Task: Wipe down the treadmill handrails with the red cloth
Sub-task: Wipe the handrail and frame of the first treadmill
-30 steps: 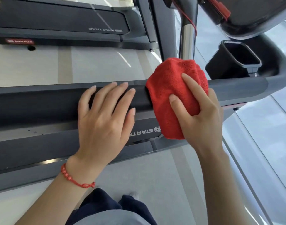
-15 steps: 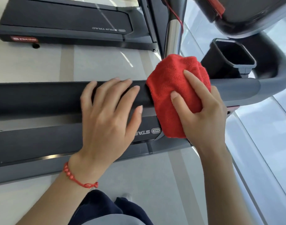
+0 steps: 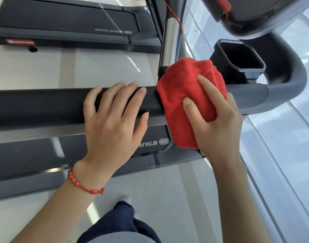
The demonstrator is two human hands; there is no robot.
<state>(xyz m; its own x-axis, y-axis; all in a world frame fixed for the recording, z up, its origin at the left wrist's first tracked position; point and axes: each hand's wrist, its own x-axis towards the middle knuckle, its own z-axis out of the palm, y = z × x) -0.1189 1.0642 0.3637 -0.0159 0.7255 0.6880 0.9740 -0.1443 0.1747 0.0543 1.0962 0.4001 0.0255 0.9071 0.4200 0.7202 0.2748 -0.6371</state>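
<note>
"STAR TRAC" shows in pale letters, upside down from this view, on the side rail of the far treadmill, and again in white on a red badge at that machine's near left corner. On the near treadmill's deck rail, just below the handrail, only "STAR" can be read beside a small oval logo; the left hand covers what follows.

The dark handrail runs across the view from the left edge and turns to lighter grey where it curves away at the right. The left hand lies flat on it, fingers straight and slightly spread over the top, thumb out along the near side; it grips nothing. A red bead bracelet circles that wrist.

The cloth is bunched over the handrail just right of the left hand, at the joint where the chrome upright meets the rail, and its lower end hangs down over the near side. The right hand holds it there: the index finger lies straight across the top of the cloth, the thumb presses its near face, and the other fingers curl round the far right side, mostly hidden.

A black cup holder sits beyond the cloth, under the console's edge. A red cord runs down along the upright. Dark trouser legs show at the bottom edge over a pale floor.
</note>
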